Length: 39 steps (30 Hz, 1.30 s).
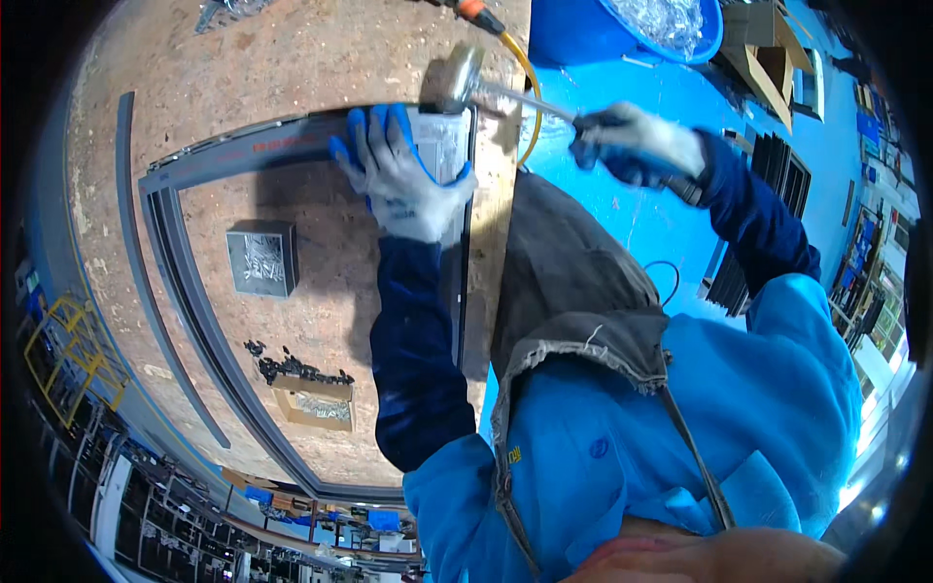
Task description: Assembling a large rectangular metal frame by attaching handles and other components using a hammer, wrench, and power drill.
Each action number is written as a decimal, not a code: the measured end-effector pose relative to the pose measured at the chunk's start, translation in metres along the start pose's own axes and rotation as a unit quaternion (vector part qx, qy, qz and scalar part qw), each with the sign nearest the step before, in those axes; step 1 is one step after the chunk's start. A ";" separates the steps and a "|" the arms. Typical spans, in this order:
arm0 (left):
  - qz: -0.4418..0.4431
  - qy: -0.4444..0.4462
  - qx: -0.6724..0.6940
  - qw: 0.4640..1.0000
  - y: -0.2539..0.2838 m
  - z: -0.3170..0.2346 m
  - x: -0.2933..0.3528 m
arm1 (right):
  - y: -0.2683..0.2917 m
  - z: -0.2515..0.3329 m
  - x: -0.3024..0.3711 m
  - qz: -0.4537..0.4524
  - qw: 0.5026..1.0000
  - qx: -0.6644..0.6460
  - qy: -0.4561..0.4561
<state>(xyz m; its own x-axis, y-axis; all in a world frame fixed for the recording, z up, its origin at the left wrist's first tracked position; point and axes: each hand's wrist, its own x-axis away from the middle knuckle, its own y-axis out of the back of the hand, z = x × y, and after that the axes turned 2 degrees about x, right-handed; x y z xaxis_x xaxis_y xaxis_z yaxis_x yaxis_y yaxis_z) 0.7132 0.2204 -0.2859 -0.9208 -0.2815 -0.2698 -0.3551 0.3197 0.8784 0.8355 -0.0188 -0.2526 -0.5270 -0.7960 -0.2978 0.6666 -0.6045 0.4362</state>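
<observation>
Grey frame (243, 163): steady its upper-centre corner (445, 138) beneath spread left grip (398, 180); align hammer (459, 82) squarely, right grip (632, 141) closed around its handle (530, 100).

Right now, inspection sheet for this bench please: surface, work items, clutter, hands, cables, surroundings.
Surface: wooden tabletop, marked and speckled.
Work items: dark grey rectangular frame; mallet, its head at a frame corner, contact unclear.
Clutter: inside the frame, grey box and cardboard box, both holding small silvery pieces, plus loose black parts; outside it, long grey strip.
Hands: left hand spread on the frame near that corner; right hand gripping the mallet's handle.
Cables: yellow hose or cable at the table edge.
Surroundings: blue floor; blue tub of clear plastic; yellow metal rack.
</observation>
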 end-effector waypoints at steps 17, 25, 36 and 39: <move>0.036 -0.106 0.002 0.994 -0.013 0.013 0.011 | -0.144 0.110 0.080 -0.278 0.622 -0.517 -0.518; 0.003 -0.117 0.020 0.993 -0.014 0.010 0.004 | -0.144 0.111 0.075 -0.220 0.653 -0.512 -0.513; 0.015 0.068 -0.100 0.993 0.032 -0.030 0.079 | -0.077 0.026 -0.085 0.070 0.956 0.235 -0.161; 0.019 0.166 -0.040 0.985 0.051 -0.059 0.116 | -0.089 -0.033 -0.142 0.092 0.954 0.282 -0.038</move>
<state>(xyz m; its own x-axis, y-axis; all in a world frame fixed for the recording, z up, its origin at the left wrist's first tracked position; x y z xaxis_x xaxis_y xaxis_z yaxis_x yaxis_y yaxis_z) 0.5975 0.1507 -0.2489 -0.8255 -0.5549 -0.1035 -0.2952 0.2681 0.9171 0.8687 0.1471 -0.2766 -0.4790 -0.8698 -0.1186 0.3726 -0.3238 0.8697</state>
